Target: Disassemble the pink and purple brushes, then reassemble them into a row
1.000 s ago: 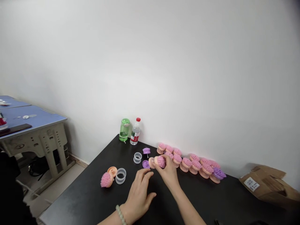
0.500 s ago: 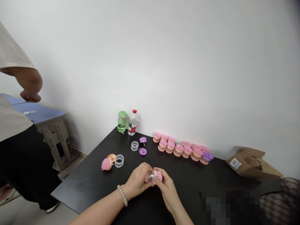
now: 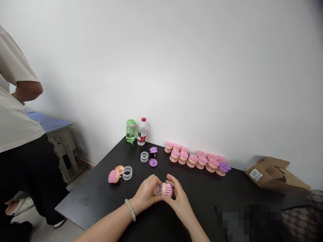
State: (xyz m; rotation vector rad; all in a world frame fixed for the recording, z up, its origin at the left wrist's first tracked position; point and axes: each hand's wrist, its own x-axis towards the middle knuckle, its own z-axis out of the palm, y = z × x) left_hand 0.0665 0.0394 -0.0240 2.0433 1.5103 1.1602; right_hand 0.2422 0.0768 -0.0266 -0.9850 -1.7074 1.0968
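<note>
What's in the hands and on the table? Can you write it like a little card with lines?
Left hand: grips a pink-bristled brush with a clear ring at one end
Right hand: grips the same brush
Wrist: pale green bead bracelet on the left
Table: black table
On table: row of pink brushes, loose clear ring, green bottle, water bottle
Nearby: another person standing at left

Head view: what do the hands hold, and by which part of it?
They hold a pink massage brush: the left hand grips its clear ring end, and the right hand holds its bristle end.
</note>
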